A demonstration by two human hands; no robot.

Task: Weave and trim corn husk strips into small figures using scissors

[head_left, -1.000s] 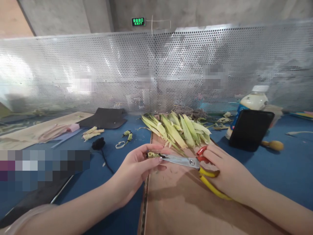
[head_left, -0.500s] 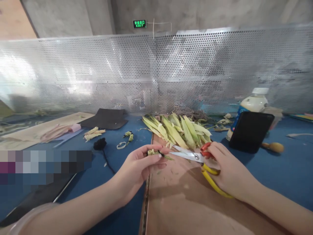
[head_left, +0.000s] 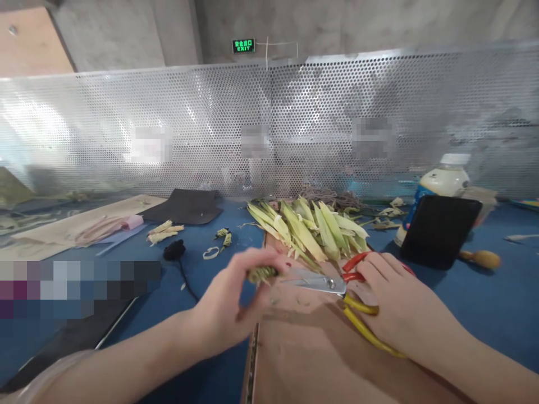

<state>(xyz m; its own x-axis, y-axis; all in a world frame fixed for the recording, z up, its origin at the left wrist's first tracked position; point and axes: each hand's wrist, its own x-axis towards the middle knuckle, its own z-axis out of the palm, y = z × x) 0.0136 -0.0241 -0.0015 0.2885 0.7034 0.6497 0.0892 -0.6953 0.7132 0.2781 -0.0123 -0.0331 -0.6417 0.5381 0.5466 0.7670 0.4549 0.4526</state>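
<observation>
My left hand (head_left: 223, 306) is closed, its fingers curled round a small twisted piece of green corn husk (head_left: 261, 274). In my right hand (head_left: 396, 306) is a pair of scissors (head_left: 332, 284) with red and yellow handles. The blades point left, their tips close to the left fingers and the held piece; blur hides whether they touch it. Just beyond the scissors, a pile of pale green corn husks (head_left: 309, 227) lies on the far end of the brown board (head_left: 311, 359).
Small twisted husk bits (head_left: 225, 238) and a black microphone-like object (head_left: 174, 251) lie left on the blue table (head_left: 168, 367). At the right, a black phone (head_left: 441, 233) leans before a bottle (head_left: 446, 178). A perforated metal screen (head_left: 189, 129) stands behind.
The husk piece has turned in my left fingers, its rolled end now facing me. The scissor blades have come closer together, and my right hand has shifted slightly.
</observation>
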